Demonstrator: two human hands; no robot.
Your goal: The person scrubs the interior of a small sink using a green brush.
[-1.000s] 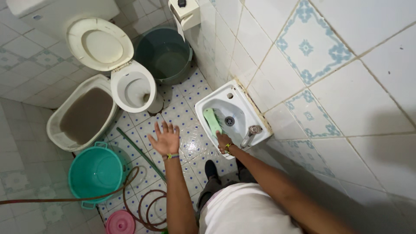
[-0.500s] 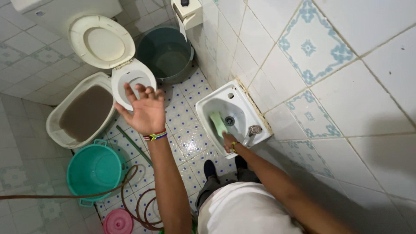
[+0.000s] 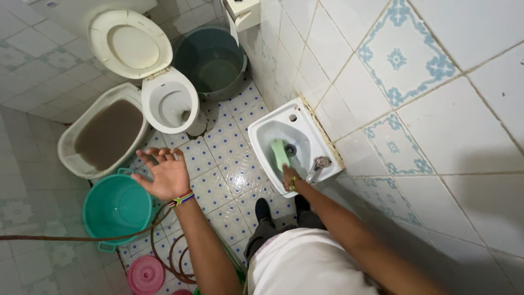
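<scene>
A small white wall sink (image 3: pixel 267 117) hangs on the tiled wall at the centre. Inside its basin my right hand (image 3: pixel 290 176) grips the handle of a light green scrub brush (image 3: pixel 280 153), whose head lies against the basin beside the drain. A metal tap (image 3: pixel 317 165) stands on the sink's near right corner, just next to that hand. My left hand (image 3: pixel 164 173) is held out in the air over the floor, palm up and fingers spread, holding nothing, above the rim of a teal bucket (image 3: pixel 115 207).
A white toilet (image 3: pixel 166 104) with its lid up stands at the upper left. Beside it are a white basin of brown water (image 3: pixel 106 136) and a dark grey bucket of water (image 3: pixel 213 60). A brown hose (image 3: pixel 164 246) coils on the floor by a pink lid (image 3: pixel 145 275).
My left hand rose with palm up, then dropped down and left toward the teal bucket. The brush slid deeper into the basin toward the drain.
</scene>
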